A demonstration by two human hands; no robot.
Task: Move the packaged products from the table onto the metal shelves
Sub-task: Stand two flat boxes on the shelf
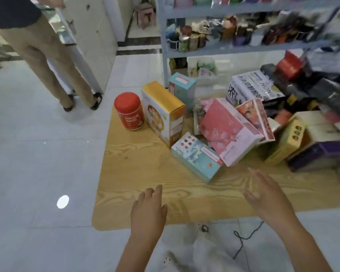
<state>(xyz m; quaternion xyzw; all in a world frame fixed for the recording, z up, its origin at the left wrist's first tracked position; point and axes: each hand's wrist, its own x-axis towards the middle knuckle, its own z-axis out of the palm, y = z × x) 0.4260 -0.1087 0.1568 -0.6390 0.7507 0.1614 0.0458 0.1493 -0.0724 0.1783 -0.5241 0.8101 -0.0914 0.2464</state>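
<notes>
**Both hands held over the table's near edge, holding nothing**

White floor tiles stretch left of the table (137, 167). A red jar (129, 111) stands at its left edge, with a yellow box (163, 112) just beside it. The left hand (148, 211) hovers over the near edge, fingers straight and together. A pink box (228, 130) tilts over a flat teal box (196, 158). The right hand (267, 201) has its fingers loosely spread. The metal shelves (243, 49) stand behind.

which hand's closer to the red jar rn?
Left. The left hand hovers nearer the camera than the red jar, apart from it; the right hand is farther right, before the flat teal box.
</notes>
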